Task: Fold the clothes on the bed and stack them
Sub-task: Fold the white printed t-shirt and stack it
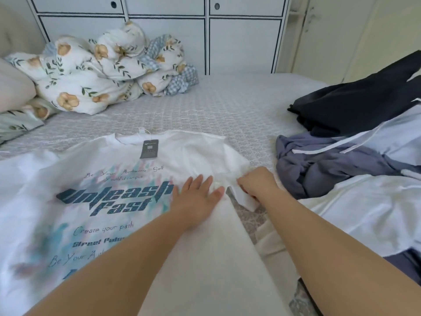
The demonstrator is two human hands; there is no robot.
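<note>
The white T-shirt [127, 190] lies spread face-up on the bed [216, 106], its collar pointing away from the person; the left hand [196, 197] rests flat on it with straight fingers, just right of the printed lettering, while the right hand [257, 182] pinches the sleeve [245, 199] at the T-shirt's right edge. The T-shirt looks light, thin and limp, likely to wrinkle and slide over the bed rather than hold a crease; I judge it best taken at seams, sleeve hem or shoulders, with one palm pinning it; more unfolded clothes [341, 160] lie heaped to the right of the T-shirt.
</note>
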